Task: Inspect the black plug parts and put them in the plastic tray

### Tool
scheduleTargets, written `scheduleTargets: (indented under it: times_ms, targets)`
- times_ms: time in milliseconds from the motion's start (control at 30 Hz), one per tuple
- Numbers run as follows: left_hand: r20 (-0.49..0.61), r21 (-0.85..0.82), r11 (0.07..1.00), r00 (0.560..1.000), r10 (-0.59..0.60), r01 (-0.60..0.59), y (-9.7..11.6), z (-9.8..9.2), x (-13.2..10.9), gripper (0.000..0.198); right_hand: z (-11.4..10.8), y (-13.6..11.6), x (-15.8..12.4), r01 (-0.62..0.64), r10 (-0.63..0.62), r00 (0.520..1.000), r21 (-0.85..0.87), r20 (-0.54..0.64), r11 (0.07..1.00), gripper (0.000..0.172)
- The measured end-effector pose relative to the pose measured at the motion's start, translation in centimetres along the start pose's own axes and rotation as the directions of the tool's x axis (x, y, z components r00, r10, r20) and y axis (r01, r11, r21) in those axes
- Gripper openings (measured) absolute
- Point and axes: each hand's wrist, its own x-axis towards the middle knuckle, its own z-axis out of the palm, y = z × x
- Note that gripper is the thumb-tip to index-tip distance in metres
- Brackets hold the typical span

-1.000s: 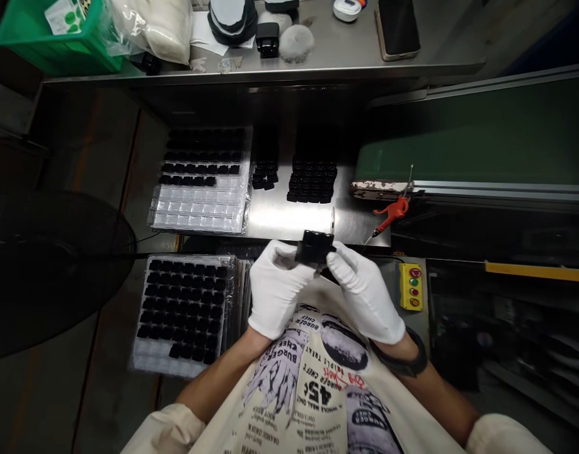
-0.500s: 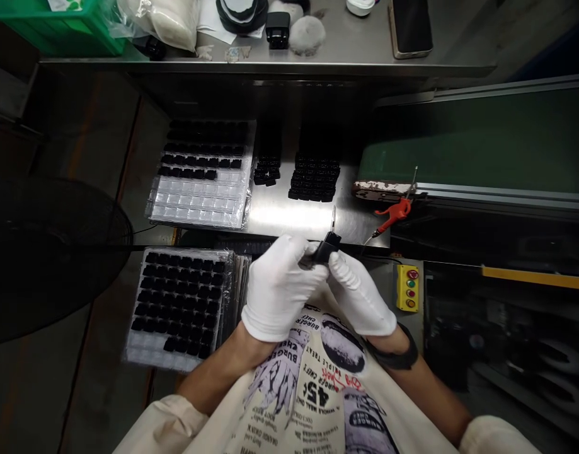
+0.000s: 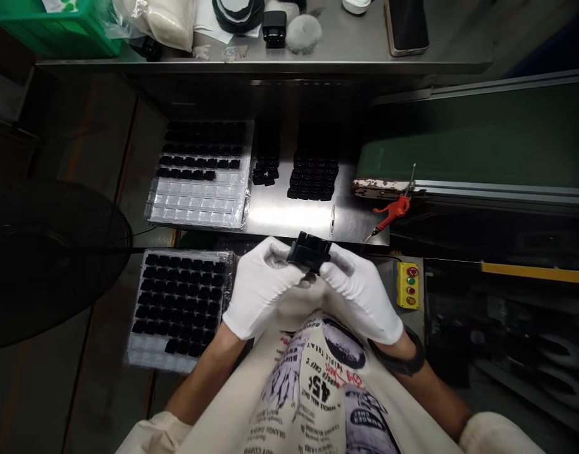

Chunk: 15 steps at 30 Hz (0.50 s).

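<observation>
A small black plastic part (image 3: 309,251) with a raised middle is held between my two white-gloved hands, in front of my chest. My left hand (image 3: 265,282) pinches its left end between thumb and fingers. On its right end, the thumb and fingers of my right hand (image 3: 360,290) are closed. Just beyond the hands, a thin pen-like tool (image 3: 332,219) lies on the steel table (image 3: 284,217). Farther back on that table are a block of similar black parts (image 3: 312,176) in rows and a narrower group of black parts (image 3: 266,170).
Left on the table is a partly filled clear tray (image 3: 199,195); a fuller tray (image 3: 176,309) sits lower, nearer me. A red air gun (image 3: 393,213) hangs by the green conveyor (image 3: 478,139). A yellow button box (image 3: 407,285) is at right, a fan (image 3: 57,258) at far left.
The black part has turned from an upright, slanted pose to lying broadside between my hands. My hands have spread apart to its two ends, the left one moving leftward.
</observation>
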Motion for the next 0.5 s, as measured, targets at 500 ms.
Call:
scheduleTargets:
  times_ms: [500]
  targets:
    - [0.326, -0.454, 0.787, 0.9, -0.29, 0.418, 0.4, 1.0, -1.1, 0.034, 0.2, 0.7, 1.6, -0.097, 0.006, 0.948, 0.271, 0.318, 0.958, 0.057]
